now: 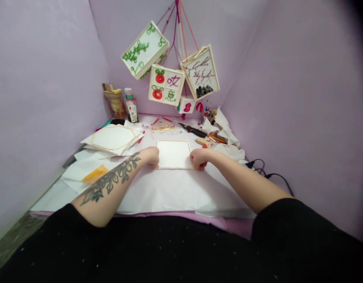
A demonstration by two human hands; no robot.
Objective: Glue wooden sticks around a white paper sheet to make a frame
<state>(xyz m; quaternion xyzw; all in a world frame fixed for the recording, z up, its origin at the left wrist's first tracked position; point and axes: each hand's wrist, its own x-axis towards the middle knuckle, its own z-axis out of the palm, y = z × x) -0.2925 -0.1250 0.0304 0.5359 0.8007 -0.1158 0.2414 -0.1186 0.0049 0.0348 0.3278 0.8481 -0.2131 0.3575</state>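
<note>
A white paper panel with thin pale wooden edging (173, 154) lies on the white-covered table in front of me. At its left edge is my left hand (152, 157), with the fingers curled closed against the frame. My right hand (198, 158) is closed at the opposite edge, near the front right corner. Both hands appear to grip the framed panel by its sides, though the fingertips are mostly hidden. Just behind the panel sits a loose pile of small wooden sticks (163, 128).
Stacked white papers with a hexagonal frame (113, 137) lie left, near an orange piece (95, 173). Black-handled pliers (196, 131) and crumpled white paper (228, 151) are right. A bottle (131, 108) and jar (116, 104) stand at the back. Painted lanterns (166, 84) hang above.
</note>
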